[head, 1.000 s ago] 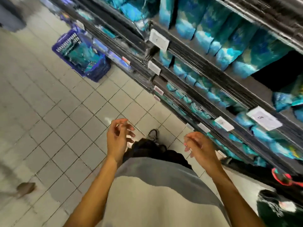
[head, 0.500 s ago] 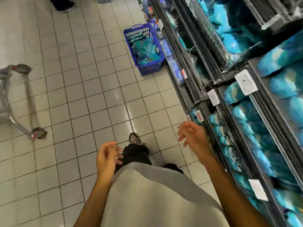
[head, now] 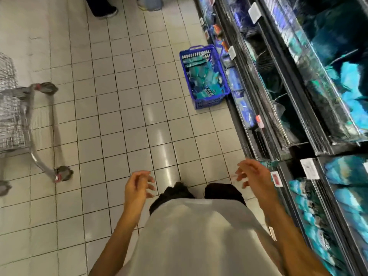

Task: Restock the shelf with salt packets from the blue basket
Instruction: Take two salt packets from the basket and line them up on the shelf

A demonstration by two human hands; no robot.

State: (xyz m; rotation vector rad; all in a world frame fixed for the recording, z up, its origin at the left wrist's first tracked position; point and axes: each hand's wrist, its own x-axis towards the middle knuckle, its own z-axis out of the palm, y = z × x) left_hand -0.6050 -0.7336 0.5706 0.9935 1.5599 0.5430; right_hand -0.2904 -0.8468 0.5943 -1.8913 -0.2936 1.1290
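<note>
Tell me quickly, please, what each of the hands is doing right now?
Left hand: open, fingers loosely curled, holding nothing.
Right hand: open, fingers spread and relaxed, holding nothing.

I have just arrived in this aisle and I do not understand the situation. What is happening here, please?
A person is restocking a shop shelf with salt packets. Right now both hands are empty: the left hand and the right hand hang in front of the body with loosely bent fingers. The blue basket stands on the tiled floor ahead, against the foot of the shelf, and holds teal packets. A trolley is on the left.
</note>
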